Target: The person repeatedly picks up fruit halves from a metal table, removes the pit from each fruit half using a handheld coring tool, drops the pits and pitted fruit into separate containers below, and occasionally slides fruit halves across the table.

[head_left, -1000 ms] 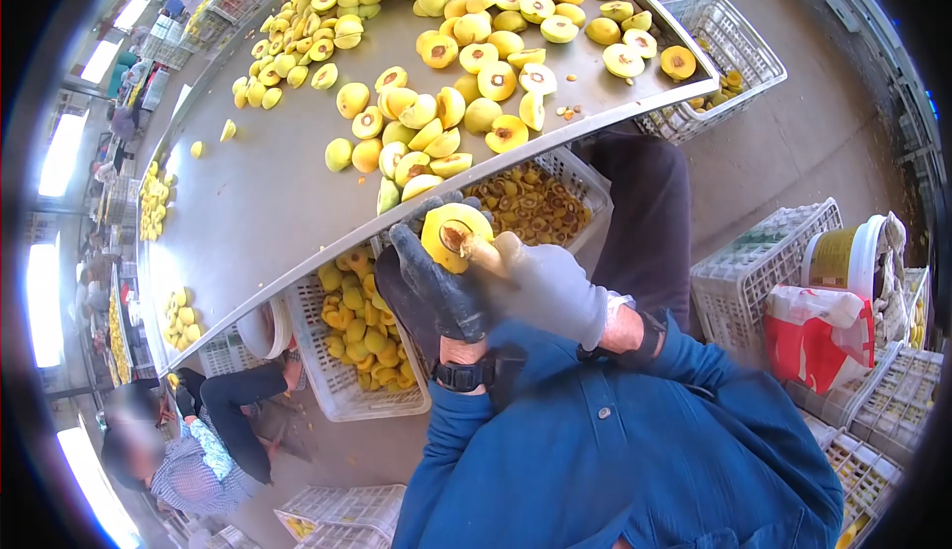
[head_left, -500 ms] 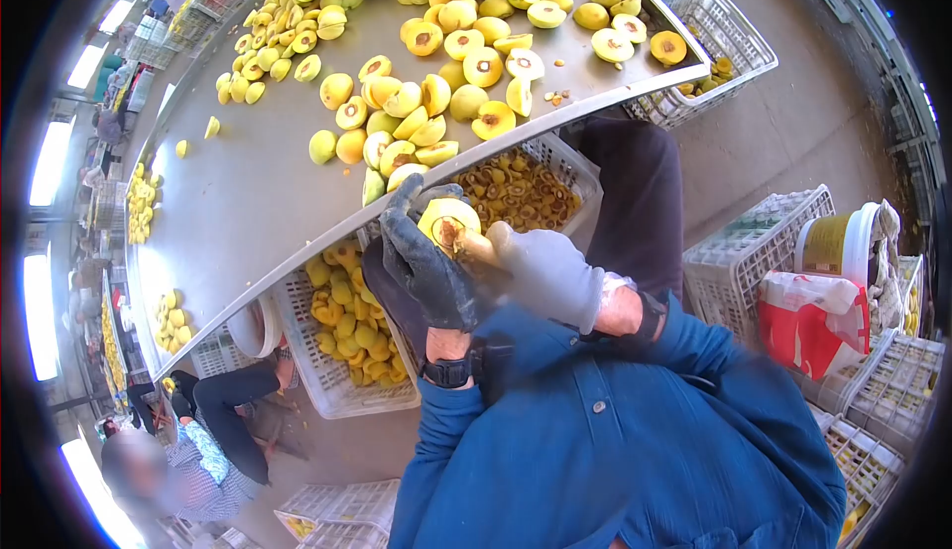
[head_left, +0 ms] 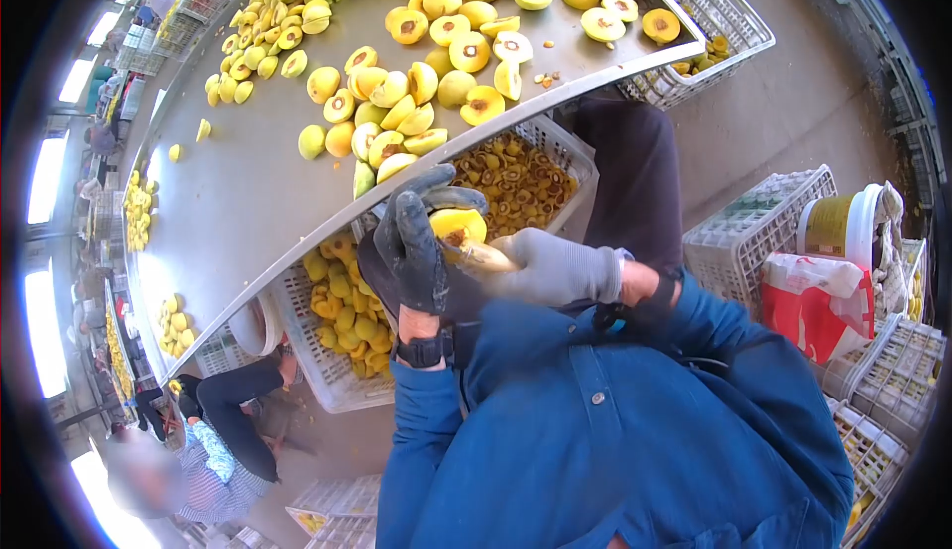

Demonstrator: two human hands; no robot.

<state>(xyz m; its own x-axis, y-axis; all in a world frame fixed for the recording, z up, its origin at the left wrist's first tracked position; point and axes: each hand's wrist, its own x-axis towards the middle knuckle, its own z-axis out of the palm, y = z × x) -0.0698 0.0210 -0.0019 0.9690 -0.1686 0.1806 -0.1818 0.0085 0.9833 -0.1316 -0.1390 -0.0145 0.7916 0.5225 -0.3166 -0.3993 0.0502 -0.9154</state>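
My left hand (head_left: 415, 242), in a dark grey glove, is closed around a yellow peach half (head_left: 458, 224) just past the table's near edge. In my right hand (head_left: 563, 266), in a light grey glove, is a pitting tool with a pale handle (head_left: 488, 257). Its tip meets the peach half's lower side; its working end is mostly hidden. Beneath my hands stand a crate of brown pit pieces and scraps (head_left: 514, 184) and, to the left, a crate of yellow peach halves (head_left: 349, 313). Many cut peaches (head_left: 451, 53) lie on the metal table (head_left: 238, 207), several with pits still in them.
A white crate (head_left: 754, 38) stands beyond the table's right corner. On my right are another crate (head_left: 754, 227), a white bucket (head_left: 838, 224) and a red and white bag (head_left: 818, 301). A seated person (head_left: 223, 450) is at lower left.
The peach half has tilted in my left hand, and its centre shows less. My left fingers have spread upward a little. My right hand has shifted slightly right and down with the tool.
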